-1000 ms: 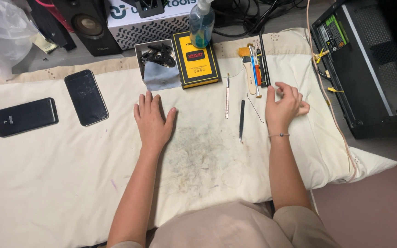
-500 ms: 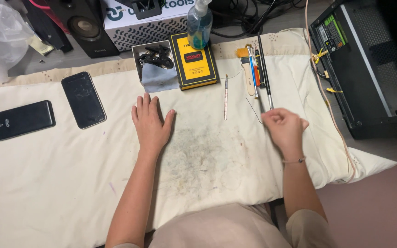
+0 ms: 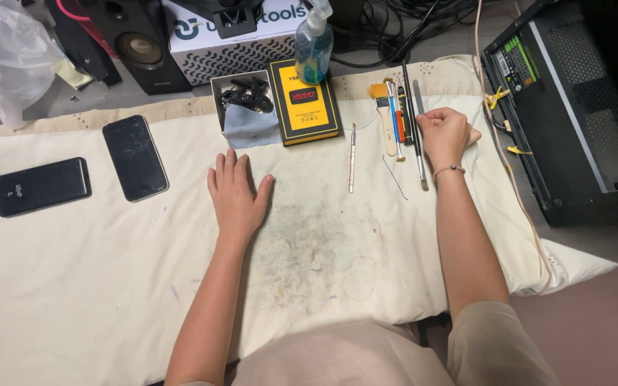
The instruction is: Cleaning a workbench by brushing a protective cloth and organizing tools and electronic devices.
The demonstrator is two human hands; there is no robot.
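Observation:
My left hand (image 3: 237, 196) lies flat and open on the cream cloth (image 3: 109, 286), fingers apart, holding nothing. Up at the right, my right hand (image 3: 446, 134) is curled with its fingers closed over a thin dark tool (image 3: 421, 175) whose tip sticks out below the hand. That tool lies alongside a row of tools: a small brush (image 3: 384, 118), an orange-handled driver (image 3: 399, 114) and a grey metal strip (image 3: 418, 93). A slim pen-like tool (image 3: 352, 157) and a bent wire (image 3: 395, 175) rest between my hands.
A yellow-and-black box (image 3: 303, 104), a small box of black parts (image 3: 241, 91) with a grey-blue cloth (image 3: 248, 127) and a spray bottle (image 3: 314, 43) stand at the back. Two dark phones (image 3: 135, 157) (image 3: 43, 186) lie left. A computer case (image 3: 574, 107) stands right, a speaker (image 3: 137, 43) behind.
My right hand dropped toward me, then moved up to the tool row. The dark tool that lay on the cloth now sits beside that row. My left hand stayed flat.

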